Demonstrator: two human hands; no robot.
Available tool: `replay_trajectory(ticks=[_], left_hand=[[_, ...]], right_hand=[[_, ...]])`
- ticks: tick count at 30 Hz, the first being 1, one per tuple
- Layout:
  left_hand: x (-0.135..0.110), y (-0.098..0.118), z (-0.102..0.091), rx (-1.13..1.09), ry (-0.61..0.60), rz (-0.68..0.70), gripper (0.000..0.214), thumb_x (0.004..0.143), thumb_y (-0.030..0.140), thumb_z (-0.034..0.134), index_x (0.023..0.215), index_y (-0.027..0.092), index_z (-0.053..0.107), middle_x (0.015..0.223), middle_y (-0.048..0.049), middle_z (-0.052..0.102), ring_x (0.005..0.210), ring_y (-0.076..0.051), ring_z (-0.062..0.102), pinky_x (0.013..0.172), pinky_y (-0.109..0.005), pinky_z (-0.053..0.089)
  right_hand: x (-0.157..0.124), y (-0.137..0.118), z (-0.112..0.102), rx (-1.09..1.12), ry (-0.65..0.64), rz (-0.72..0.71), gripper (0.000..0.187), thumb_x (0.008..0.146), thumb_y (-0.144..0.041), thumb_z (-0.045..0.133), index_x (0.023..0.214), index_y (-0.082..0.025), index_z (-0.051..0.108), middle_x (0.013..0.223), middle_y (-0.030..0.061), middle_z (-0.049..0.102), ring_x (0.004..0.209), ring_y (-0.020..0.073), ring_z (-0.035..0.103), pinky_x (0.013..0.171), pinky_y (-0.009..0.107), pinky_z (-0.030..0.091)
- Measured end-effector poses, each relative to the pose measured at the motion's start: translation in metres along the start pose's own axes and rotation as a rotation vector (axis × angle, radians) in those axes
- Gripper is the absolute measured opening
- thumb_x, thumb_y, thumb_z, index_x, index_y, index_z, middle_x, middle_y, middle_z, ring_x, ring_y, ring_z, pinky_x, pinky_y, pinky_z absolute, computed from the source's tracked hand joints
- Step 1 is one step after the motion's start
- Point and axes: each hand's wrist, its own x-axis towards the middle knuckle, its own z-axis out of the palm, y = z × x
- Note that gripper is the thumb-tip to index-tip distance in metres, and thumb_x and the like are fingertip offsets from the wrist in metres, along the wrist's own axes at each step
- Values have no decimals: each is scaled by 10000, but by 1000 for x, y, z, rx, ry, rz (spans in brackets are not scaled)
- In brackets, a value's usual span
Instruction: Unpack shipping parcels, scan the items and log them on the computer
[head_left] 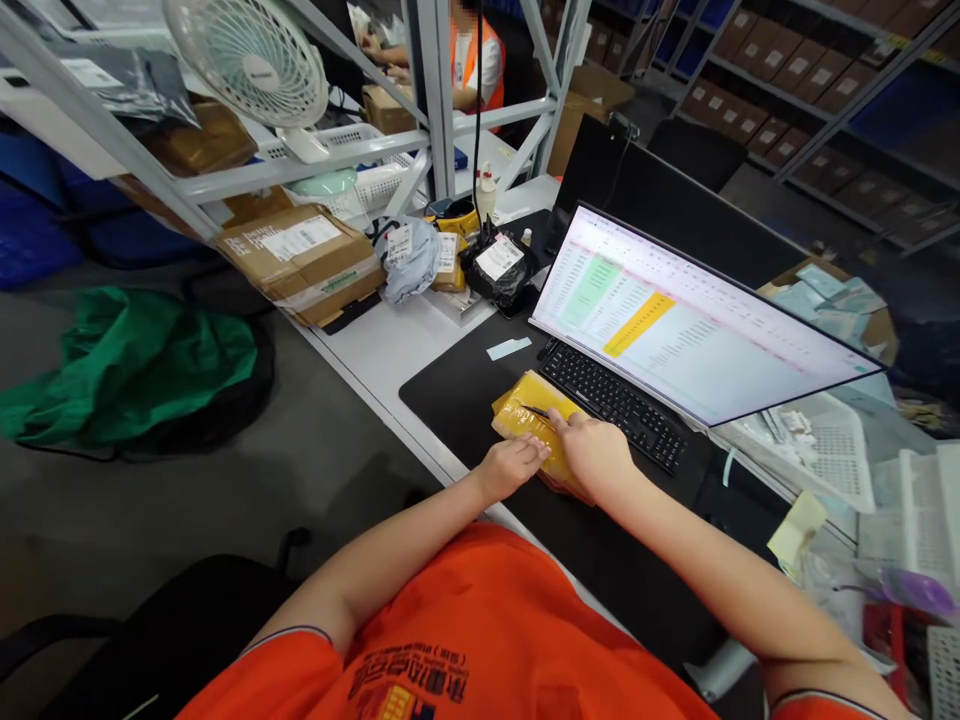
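A yellow padded parcel (525, 410) lies on the black desk mat (457, 390), just in front of the black keyboard (615, 405). My left hand (514, 465) rests on the parcel's near edge with its fingers curled against it. My right hand (592, 450) is closed on a dark pen (537, 411), whose tip touches the top of the parcel. Both forearms reach out from my orange shirt.
A monitor (690, 320) showing a spreadsheet stands behind the keyboard. Cardboard boxes (304, 262), wrapped parcels (497, 268) and a white fan (251, 60) crowd the back left. White baskets (825, 455) sit right. A green bag (127, 365) lies on the floor. Another person in orange (472, 60) works beyond the shelving.
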Motion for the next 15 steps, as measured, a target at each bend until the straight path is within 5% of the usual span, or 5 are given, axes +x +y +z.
replay_trajectory(ticks=[8,15], left_hand=[[0,1,-2,-94,-67,-68,306,1049,131,443,1157,191,722,1044,-41,794,1022,-157,753,1026,-330,600],[4,-3,3,-198,-74,-71,323,1029,118,467,1209,218,716,1057,-46,793,1074,-168,743,1037,-338,590]], right_hand=[[-77,24,37,-85,-122,151,642,950,-17,326,1550,-192,473,1008,155,700,818,254,736,609,310,532],[-149,80,118,-50,-157,298,601,924,-30,414,1471,-211,581,917,135,724,762,230,736,598,278,510]])
